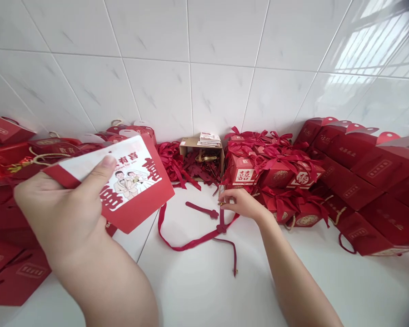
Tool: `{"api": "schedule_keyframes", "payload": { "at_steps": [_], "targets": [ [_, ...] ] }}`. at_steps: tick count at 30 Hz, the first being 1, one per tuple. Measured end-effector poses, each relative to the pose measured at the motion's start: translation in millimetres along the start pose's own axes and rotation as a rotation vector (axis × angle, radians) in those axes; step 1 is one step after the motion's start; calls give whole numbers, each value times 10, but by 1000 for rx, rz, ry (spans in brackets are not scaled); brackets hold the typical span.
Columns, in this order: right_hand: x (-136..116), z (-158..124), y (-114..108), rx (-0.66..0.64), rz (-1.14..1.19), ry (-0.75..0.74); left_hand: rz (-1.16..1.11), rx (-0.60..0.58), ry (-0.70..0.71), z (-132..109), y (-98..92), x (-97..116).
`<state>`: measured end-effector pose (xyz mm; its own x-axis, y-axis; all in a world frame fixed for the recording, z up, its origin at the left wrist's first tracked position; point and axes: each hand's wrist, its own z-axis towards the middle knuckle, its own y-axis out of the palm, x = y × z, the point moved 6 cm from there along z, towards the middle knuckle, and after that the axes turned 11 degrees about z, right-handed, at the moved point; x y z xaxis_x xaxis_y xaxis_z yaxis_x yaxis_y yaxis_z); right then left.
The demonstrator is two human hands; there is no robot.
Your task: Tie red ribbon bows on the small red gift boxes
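My left hand (70, 206) is closed on a flat red and white gift box blank (129, 181) printed with a cartoon couple, held up above the white floor. My right hand (240, 203) reaches forward, its fingers pinched at the end of a long red ribbon (194, 243) that lies looped on the tiles. A short dark red strip with a knob end (202, 209) lies just left of that hand.
Small ribboned red boxes (276, 172) are piled behind my right hand. Larger dark red gift bags (368, 181) lie at the right, more red bags (17, 254) at the left. A small cardboard box (191, 146) with red strips stands against the white tiled wall.
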<state>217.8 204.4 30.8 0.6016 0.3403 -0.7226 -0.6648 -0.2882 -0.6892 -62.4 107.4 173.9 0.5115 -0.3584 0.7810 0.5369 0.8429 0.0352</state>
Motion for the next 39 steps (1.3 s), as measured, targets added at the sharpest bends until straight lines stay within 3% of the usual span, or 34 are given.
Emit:
{"api": "schedule_keyframes", "payload": {
  "at_steps": [3,8,12,15,19,24,29,35,39],
  "targets": [
    [-373,-200,-215,108,162,-237,-81,32,22,-9,-24,12],
    [-929,-695,-445,127,471,-706,-71,-140,-114,-84,68,12],
    [-1072,-915,-536,176,605,-849,-48,-317,-132,-245,205,167],
    [-1069,-963,-586,235,717,-891,-44,-528,-19,-414,381,342],
    [-1033,-942,-610,240,845,-886,-56,-751,124,-639,577,491],
    [-1028,-907,-610,222,916,-856,-74,-853,140,-799,683,516],
    [-982,-857,-583,251,947,-749,-43,-828,161,-819,698,506],
    [-722,-658,-531,347,1018,-449,25,-811,135,-763,776,430],
    [-572,-539,-573,450,1051,-328,80,-745,101,-658,812,331]
  ]
}}
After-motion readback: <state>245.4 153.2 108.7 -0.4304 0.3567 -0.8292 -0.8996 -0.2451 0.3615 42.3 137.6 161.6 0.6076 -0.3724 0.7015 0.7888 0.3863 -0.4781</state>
